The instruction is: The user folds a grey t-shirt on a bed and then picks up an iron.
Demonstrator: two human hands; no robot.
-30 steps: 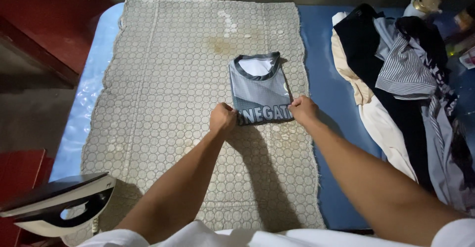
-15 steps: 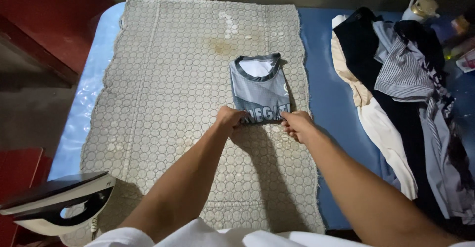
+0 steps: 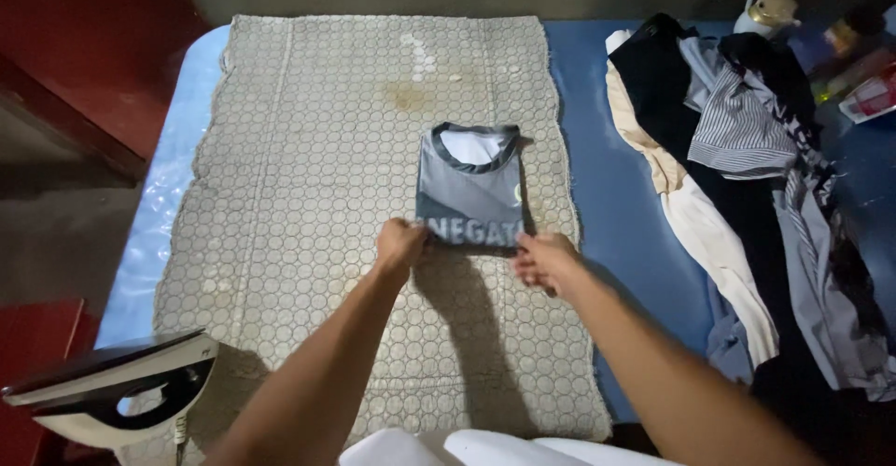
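A folded grey shirt [image 3: 469, 189] with a darker collar lies on a beige cloth with a circle pattern [image 3: 308, 177]. My left hand [image 3: 401, 243] pinches the shirt's near left corner. The fingers of my right hand [image 3: 544, 259] curl on the near right edge of the shirt. Both forearms reach in from the bottom of the view.
A clothes iron [image 3: 103, 389] stands at the bottom left on the cloth's corner. A heap of dark, striped and cream clothes [image 3: 747, 186] lies on the blue surface [image 3: 611, 195] to the right. Small bottles and a white jug [image 3: 765, 11] sit at the far right.
Both hands have moved closer together along the shirt's near edge and a little toward me. The shirt stays folded in the same place.
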